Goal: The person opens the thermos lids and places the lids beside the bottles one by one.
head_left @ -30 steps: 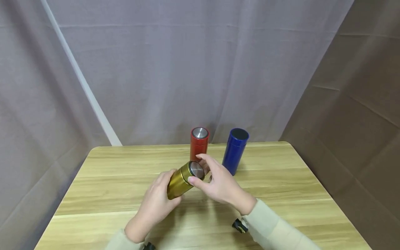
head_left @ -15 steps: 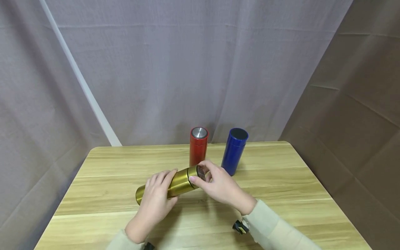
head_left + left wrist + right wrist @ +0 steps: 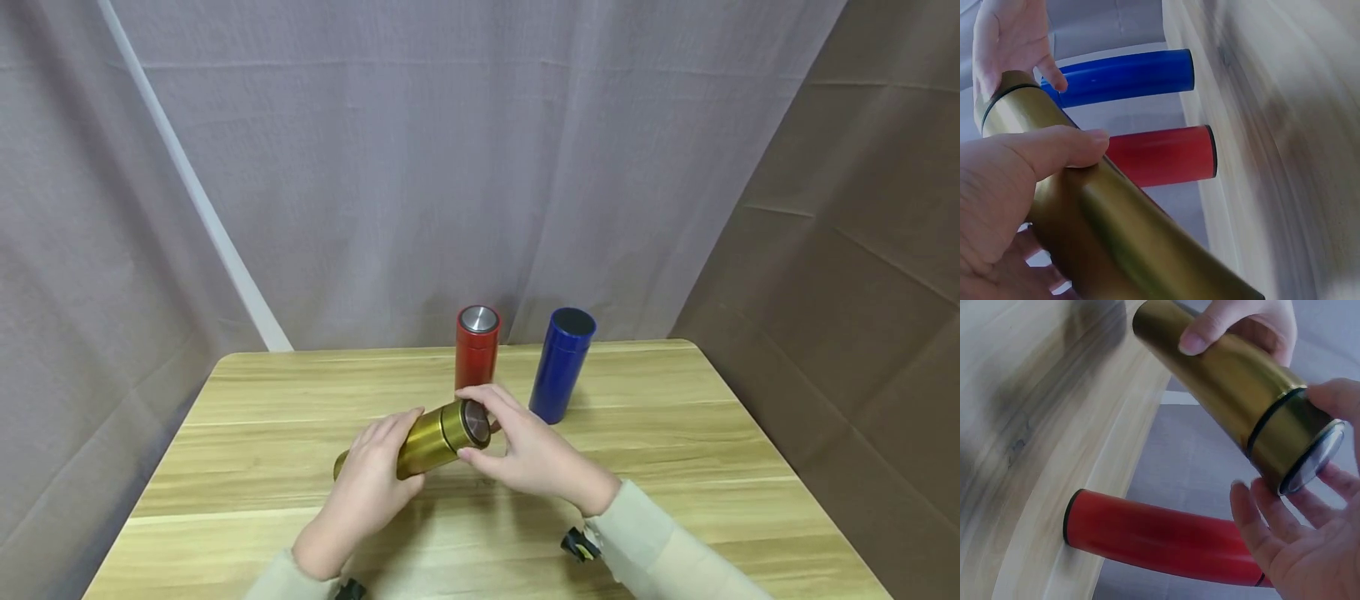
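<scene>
My left hand point(image 3: 366, 487) grips the body of a gold thermos flask point(image 3: 427, 442), which is held tilted above the table with its lid end to the right. Around the lid point(image 3: 1290, 439), with its silver top, my right hand point(image 3: 536, 454) has its thumb on one side and fingers curved on the other. The right wrist view shows the thumb against the lid and some fingertips spread off it. A red thermos flask point(image 3: 477, 358) stands upright just behind the hands. To its right stands a blue thermos flask point(image 3: 559, 367) with a dark top.
The wooden table point(image 3: 247, 433) has rounded far corners. Grey cloth point(image 3: 450, 167) hangs behind it, and brown cloth point(image 3: 847, 333) hangs along the right side. Small black devices point(image 3: 580, 545) are worn at the wrists.
The gold flask swings to a flatter tilt, then turns slightly so its lid top faces me more. My right fingers shift around the lid, with the thumb moving lower.
</scene>
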